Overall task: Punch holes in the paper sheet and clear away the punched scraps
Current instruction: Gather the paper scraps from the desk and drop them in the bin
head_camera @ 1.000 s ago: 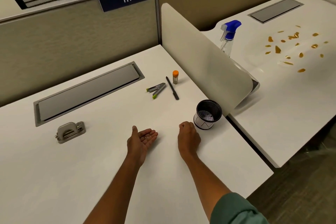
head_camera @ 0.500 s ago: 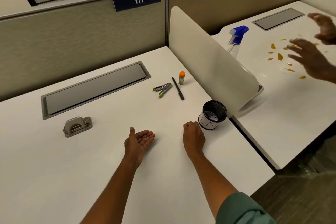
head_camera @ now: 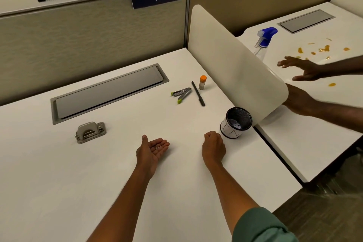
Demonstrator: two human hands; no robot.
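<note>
My left hand (head_camera: 153, 150) rests palm up on the white desk (head_camera: 59, 173), cupping a few tiny white punched scraps (head_camera: 158, 147). A hand's width to its right, my right hand (head_camera: 214, 148) sits curled, fingers down on the desk; I cannot see anything in it. Just beyond that hand stands a small black mesh cup (head_camera: 231, 132) with a white paper wrap and bits inside. The grey metal hole punch (head_camera: 90, 131) lies well to the left. No paper sheet is in view.
A stapler (head_camera: 181, 93), a black pen (head_camera: 198, 96) and an orange-capped glue stick (head_camera: 202, 82) lie farther back. A curved divider (head_camera: 231, 61) separates the neighbouring desk, where another person's hands (head_camera: 302, 68) hover near a spray bottle (head_camera: 264, 42) and orange bits (head_camera: 324, 48).
The other person's hands have come in lower and nearer over the neighbouring desk. My own hands have stayed almost where they were.
</note>
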